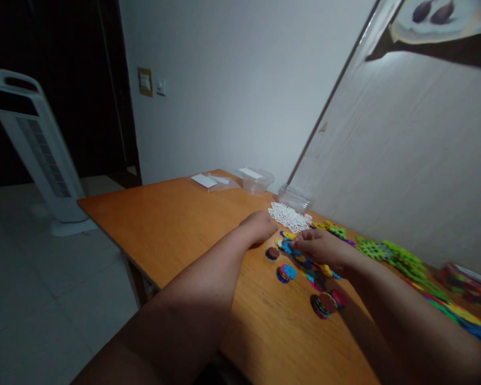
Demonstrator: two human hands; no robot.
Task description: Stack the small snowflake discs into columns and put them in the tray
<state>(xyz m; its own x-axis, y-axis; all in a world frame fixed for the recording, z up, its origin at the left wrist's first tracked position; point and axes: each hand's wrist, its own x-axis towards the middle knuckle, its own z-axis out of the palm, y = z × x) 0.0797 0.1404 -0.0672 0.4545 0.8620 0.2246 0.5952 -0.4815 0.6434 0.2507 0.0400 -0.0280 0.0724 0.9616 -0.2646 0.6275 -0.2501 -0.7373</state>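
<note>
my right hand is bunched over the loose discs on the worktop; i can't tell if it grips one. my left hand is just left of them, fingers hidden, hold unclear. a blue-topped stack sits nearer me.

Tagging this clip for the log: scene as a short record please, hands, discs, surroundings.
Left hand: near the white lattice pieces, grip hidden
Right hand: fingertips at the disc pile, grip unclear
Stacks: small brown-topped stack, blue-topped stack, larger brown-topped stack
Surface: orange-brown table
Far end: plastic packet, clear tub
Floor: tower fan
</note>
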